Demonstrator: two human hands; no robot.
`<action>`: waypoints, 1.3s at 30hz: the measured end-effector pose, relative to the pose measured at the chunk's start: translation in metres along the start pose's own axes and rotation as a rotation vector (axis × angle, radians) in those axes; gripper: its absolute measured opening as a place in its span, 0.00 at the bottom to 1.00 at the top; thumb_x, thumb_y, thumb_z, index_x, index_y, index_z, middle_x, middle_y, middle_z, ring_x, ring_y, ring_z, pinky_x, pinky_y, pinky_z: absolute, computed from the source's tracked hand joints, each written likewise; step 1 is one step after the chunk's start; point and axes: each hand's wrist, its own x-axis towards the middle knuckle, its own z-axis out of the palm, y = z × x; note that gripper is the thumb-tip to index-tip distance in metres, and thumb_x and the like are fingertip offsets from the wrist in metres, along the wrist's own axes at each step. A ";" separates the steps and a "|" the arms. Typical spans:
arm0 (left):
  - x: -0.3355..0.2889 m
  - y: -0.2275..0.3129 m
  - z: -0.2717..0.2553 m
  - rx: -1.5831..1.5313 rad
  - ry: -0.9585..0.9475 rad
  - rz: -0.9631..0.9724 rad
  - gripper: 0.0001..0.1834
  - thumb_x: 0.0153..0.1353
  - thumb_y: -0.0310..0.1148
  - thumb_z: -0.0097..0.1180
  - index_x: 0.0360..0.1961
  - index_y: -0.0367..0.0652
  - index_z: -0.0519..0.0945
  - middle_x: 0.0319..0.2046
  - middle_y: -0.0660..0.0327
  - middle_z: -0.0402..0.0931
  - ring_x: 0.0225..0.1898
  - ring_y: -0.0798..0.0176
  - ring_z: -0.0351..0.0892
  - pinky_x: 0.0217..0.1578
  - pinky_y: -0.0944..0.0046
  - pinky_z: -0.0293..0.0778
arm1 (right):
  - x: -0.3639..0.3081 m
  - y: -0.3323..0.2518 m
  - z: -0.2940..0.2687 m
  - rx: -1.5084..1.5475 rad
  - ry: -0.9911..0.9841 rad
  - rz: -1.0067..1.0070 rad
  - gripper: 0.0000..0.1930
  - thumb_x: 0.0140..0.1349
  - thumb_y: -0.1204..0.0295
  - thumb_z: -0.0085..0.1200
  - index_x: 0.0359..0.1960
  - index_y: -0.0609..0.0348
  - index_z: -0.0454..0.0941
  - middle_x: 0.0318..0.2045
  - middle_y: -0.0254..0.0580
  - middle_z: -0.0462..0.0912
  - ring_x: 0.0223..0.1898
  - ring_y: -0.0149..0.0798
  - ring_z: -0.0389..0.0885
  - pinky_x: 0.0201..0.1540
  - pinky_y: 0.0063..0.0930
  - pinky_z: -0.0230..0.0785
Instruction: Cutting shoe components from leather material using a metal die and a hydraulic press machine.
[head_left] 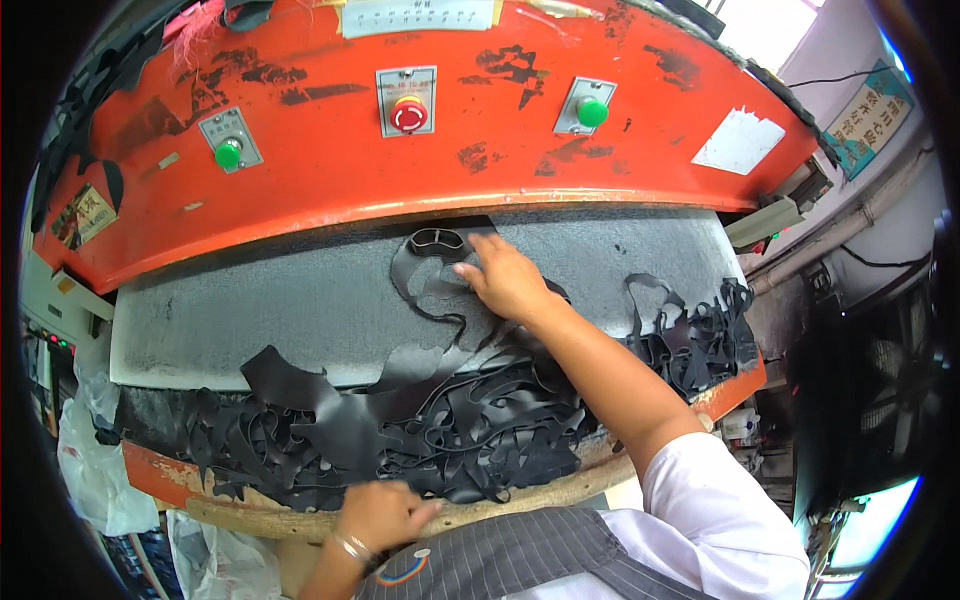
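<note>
My right hand (pixel 505 280) reaches over the grey cutting bed, thumb and fingers apart, at the edge of a black leather-like sheet. Just left of its fingertips stands a small metal cutting die (pixel 437 241), a curved outline with a crossbar. A cut-out strip of black sheet (pixel 405 275) curls around and below the die. My left hand (pixel 385 515), with a bracelet at its wrist, hovers at the near edge beside the heap of black scraps (pixel 450 430). Its fingers are curled and smeared by motion; whether they hold anything is hidden.
An orange press head (pixel 330 130) spans the far side, carrying two green buttons (pixel 593 112) and a red stop button (pixel 408 114). More scraps (pixel 700 340) lie at the bed's right end. Clear plastic bags (pixel 100 460) hang at the left. A worn beam (pixel 300 522) runs along the front.
</note>
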 end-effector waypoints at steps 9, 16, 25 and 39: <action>0.246 -0.077 -0.034 0.269 0.443 0.067 0.30 0.61 0.44 0.56 0.62 0.39 0.71 0.64 0.50 0.67 0.68 0.47 0.60 0.67 0.47 0.53 | 0.100 0.051 0.027 0.652 -0.030 0.349 0.25 0.52 0.60 0.67 0.46 0.65 0.81 0.37 0.52 0.85 0.40 0.47 0.84 0.45 0.35 0.73; 0.266 -0.081 -0.029 0.178 0.496 0.105 0.30 0.62 0.47 0.56 0.61 0.40 0.73 0.65 0.52 0.66 0.69 0.48 0.59 0.68 0.46 0.51 | 0.085 0.085 0.020 -0.059 0.214 -0.049 0.29 0.50 0.62 0.68 0.53 0.60 0.75 0.42 0.54 0.79 0.45 0.55 0.78 0.48 0.42 0.72; 0.250 -0.080 -0.023 0.113 0.483 0.082 0.29 0.61 0.46 0.57 0.59 0.39 0.75 0.64 0.51 0.67 0.69 0.48 0.59 0.68 0.47 0.51 | 0.046 0.087 0.019 0.044 0.208 -0.036 0.29 0.50 0.68 0.68 0.57 0.55 0.76 0.42 0.50 0.82 0.48 0.51 0.77 0.52 0.38 0.71; 0.218 -0.107 -0.183 0.010 1.303 0.203 0.12 0.67 0.34 0.52 0.32 0.37 0.79 0.27 0.58 0.73 0.33 0.57 0.71 0.39 0.57 0.68 | 0.041 0.020 -0.086 0.423 0.717 0.008 0.22 0.56 0.70 0.67 0.48 0.64 0.71 0.34 0.40 0.76 0.32 0.31 0.76 0.36 0.27 0.72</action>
